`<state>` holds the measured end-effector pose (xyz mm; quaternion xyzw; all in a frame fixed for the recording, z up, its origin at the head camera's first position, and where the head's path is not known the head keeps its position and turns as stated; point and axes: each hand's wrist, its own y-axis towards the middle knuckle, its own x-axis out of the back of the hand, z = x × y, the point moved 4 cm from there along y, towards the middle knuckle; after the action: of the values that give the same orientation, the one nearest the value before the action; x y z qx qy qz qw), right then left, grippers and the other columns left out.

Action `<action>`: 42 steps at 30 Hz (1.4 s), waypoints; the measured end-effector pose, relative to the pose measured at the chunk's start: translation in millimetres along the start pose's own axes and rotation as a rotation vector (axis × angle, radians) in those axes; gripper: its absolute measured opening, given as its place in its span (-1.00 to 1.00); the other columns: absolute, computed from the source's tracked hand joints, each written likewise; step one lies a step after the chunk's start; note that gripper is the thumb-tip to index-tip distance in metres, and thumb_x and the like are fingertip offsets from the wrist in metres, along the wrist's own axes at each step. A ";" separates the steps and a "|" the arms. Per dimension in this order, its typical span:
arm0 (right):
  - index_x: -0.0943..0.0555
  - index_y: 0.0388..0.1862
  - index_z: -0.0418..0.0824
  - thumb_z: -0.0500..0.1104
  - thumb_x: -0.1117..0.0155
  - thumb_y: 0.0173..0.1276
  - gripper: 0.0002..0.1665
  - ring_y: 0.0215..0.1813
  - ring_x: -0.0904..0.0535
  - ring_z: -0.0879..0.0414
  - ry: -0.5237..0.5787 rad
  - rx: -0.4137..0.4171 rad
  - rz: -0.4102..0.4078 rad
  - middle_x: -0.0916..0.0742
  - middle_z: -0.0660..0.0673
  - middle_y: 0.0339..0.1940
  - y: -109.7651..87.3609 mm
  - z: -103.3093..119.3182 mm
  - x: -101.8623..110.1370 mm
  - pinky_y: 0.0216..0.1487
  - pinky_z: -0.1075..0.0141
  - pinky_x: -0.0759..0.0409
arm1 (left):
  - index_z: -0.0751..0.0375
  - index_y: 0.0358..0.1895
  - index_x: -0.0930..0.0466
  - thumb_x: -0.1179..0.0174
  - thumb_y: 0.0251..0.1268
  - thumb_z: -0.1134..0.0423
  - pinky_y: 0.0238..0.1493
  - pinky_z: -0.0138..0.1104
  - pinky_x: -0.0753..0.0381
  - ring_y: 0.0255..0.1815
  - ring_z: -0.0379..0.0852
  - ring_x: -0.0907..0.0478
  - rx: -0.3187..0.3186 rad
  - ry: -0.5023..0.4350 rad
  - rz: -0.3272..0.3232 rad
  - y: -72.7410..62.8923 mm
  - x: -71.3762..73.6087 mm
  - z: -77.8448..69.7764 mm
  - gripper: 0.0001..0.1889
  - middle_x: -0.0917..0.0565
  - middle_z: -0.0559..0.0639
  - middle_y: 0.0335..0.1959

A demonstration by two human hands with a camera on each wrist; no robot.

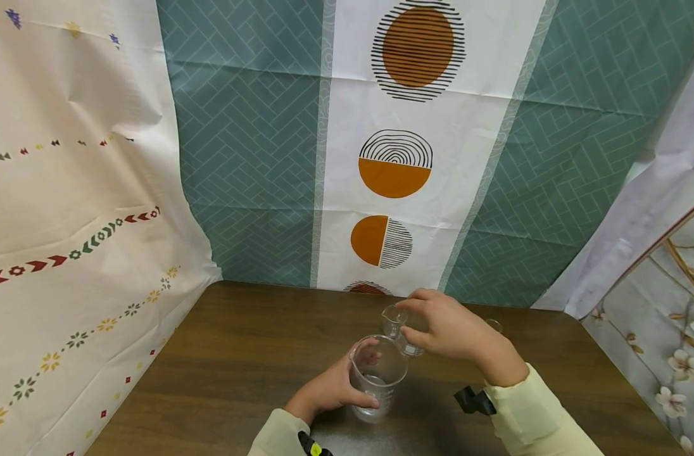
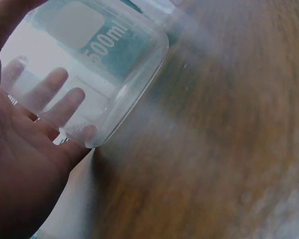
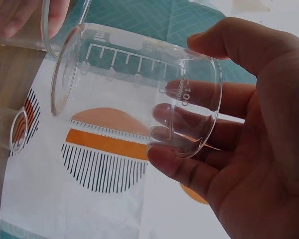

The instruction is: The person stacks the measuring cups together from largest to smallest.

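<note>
My left hand [image 1: 334,385] grips a large clear beaker [image 1: 384,398], thumb on the near side and fingers round the far side. Its wall reads 500ml in the left wrist view. With my right hand [image 1: 446,326] I hold a smaller clear beaker [image 3: 124,87] from above, near its rim. A printed scale with a 100 mark shows on that one, and it looks empty. It is just behind and right of the large beaker's rim. Close by on the left stands an even smaller beaker [image 1: 391,324], which also shows at the left edge of the right wrist view.
Another glass rim [image 1: 494,325] shows behind my right wrist, its lower part hidden. The dark wooden table [image 1: 256,354] runs back to a patterned cloth [image 1: 250,158]. A cream cloth [image 1: 85,221] hangs on the left, a floral one [image 1: 674,361] on the right.
</note>
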<state>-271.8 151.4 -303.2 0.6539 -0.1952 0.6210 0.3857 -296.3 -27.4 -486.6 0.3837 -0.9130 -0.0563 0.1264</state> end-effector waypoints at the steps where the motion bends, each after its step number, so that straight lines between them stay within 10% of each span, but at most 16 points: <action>1: -0.64 0.09 -0.15 0.00 -0.30 0.29 -0.57 -0.07 -0.59 0.13 0.000 0.001 0.001 -0.67 -0.01 -0.06 0.0 0.3 0.0 0.00 0.13 -0.60 | -0.16 0.47 0.01 -0.48 0.02 0.27 0.44 -0.10 -0.22 0.49 0.04 -0.20 -0.001 -0.001 0.000 0.1 0.1 -0.1 0.00 -0.26 0.01 0.46; 42: -0.63 0.10 -0.14 0.02 -0.29 0.29 -0.55 -0.07 -0.57 0.13 0.012 0.034 -0.008 -0.65 -0.03 -0.03 3.3 10.2 -5.8 -0.02 0.16 -0.60 | -0.13 0.49 0.04 -0.49 0.01 0.22 0.42 -0.22 -0.26 0.48 0.02 -0.21 0.009 -0.003 0.001 -0.1 0.8 1.2 0.03 -0.26 0.08 0.46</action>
<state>-268.4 140.3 -307.2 0.6573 -0.1797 0.6266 0.3782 -297.0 -28.0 -487.6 0.3839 -0.9136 -0.0527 0.1231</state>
